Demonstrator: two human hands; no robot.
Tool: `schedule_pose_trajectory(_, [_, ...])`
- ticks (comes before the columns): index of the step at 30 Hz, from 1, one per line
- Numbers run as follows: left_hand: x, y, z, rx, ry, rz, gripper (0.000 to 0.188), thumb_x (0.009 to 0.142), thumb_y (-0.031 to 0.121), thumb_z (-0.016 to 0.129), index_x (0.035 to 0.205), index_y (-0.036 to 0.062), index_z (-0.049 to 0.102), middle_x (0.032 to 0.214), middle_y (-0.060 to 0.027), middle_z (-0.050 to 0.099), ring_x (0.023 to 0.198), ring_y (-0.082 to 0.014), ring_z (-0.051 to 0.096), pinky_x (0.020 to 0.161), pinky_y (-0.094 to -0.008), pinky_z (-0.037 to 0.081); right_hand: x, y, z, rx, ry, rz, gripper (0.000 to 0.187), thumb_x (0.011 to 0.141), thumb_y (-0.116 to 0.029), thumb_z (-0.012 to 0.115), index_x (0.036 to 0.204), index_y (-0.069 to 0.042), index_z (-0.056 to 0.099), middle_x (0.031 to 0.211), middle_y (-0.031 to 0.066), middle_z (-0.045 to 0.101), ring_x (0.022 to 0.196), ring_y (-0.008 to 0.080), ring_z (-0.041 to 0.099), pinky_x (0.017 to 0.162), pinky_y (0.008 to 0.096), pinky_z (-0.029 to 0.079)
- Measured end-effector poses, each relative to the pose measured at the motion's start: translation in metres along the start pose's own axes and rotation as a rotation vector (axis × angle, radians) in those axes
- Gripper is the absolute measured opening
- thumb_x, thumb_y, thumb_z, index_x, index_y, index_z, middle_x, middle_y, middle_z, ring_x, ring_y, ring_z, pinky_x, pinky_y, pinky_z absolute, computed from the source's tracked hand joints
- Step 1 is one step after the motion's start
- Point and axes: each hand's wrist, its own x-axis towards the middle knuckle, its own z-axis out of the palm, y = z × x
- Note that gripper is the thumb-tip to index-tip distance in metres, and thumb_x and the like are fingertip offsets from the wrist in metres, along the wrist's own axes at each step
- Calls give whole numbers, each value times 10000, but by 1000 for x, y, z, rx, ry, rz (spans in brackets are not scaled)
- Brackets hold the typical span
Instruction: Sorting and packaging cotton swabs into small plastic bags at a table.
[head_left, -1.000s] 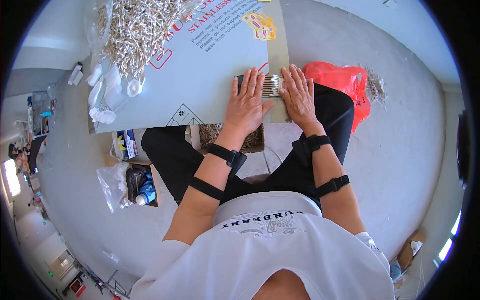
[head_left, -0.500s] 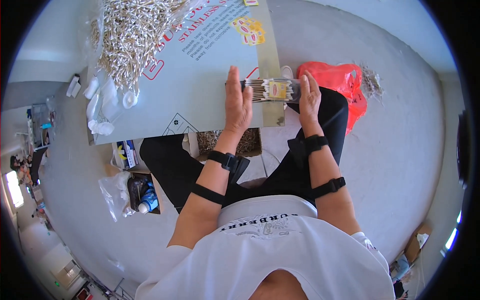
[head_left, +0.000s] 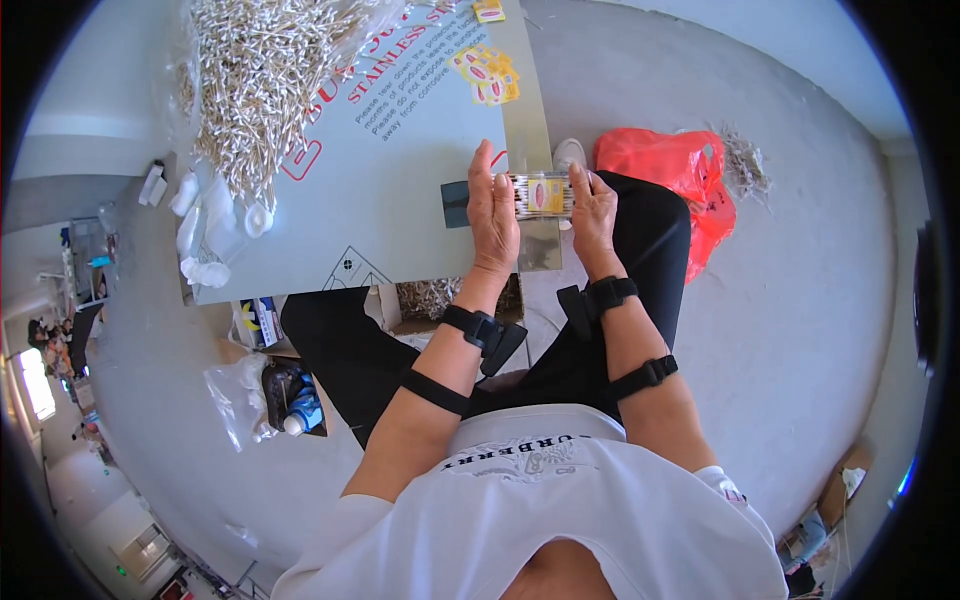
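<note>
A clear pack of cotton swabs with a yellow card in it is held between my two hands, over the table's right edge. My left hand presses flat against the pack's left end, fingers straight and pointing away from me. My right hand grips the right end, its thumb at the far corner. Part of each pack end is hidden by the hands. A dark flat rectangle lies on the table beside my left hand. Further off lie several yellow cards.
A big heap of loose cotton swabs covers the table's far left, with white crumpled pieces nearer. Below the front edge stands a cardboard box of swabs. A red plastic bag lies on the floor at right.
My hands have come closer together, the left moving right and the right moving slightly left. Less of the swabs shows between them, and the dark rectangle is now uncovered.
</note>
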Motion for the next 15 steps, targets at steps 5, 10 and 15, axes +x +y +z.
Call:
schedule_pose_trajectory(5, [-2,-1,10,6,30,29,557,1045,350,363,1439,-43,335,1483,-197,353,1382,-296,330,1139,-373,243,6,11,-3,-199,50,-216,373,950,-292,641,759,26,598,580,38,423,606,94,360,538,308,363])
schedule_pose_trajectory(10, [-5,-1,7,-39,57,11,515,1044,305,385,1434,-29,346,1474,-200,358,1380,-298,333,1140,-380,243,4,7,-2,-213,35,-198,370,954,-278,634,757,30,582,583,53,426,605,97,355,533,310,362])
schedule_pose_trajectory(15, [-2,-6,6,11,48,20,484,1042,285,396,1419,-17,366,1468,-196,367,1380,-297,334,1139,-382,248,0,-4,-1,-60,-24,-106,307,955,-246,633,801,18,609,653,-3,520,643,71,400,565,273,380])
